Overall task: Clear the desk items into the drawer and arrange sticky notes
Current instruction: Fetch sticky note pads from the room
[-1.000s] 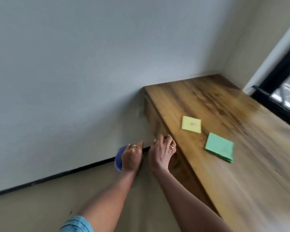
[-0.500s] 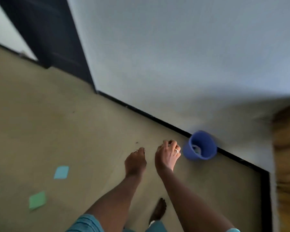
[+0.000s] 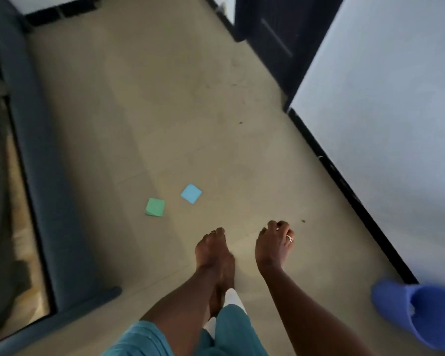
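View swung off desk toward floor; blue note (image 3: pixel 191 193), green note (image 3: pixel 155 207) nearer hands; bucket (image 3: pixel 427 310) now far right.

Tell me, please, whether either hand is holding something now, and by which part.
The left hand holds nothing that shows. The right hand has its fingers curled; whether something small sits inside them cannot be told. Both sticky notes lie on the floor.

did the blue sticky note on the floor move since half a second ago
Cannot tell for certain, but likely not. The camera swung, so the blue sticky note shifted in the picture, yet it keeps its spot up and right of the green sticky note on the beige floor.
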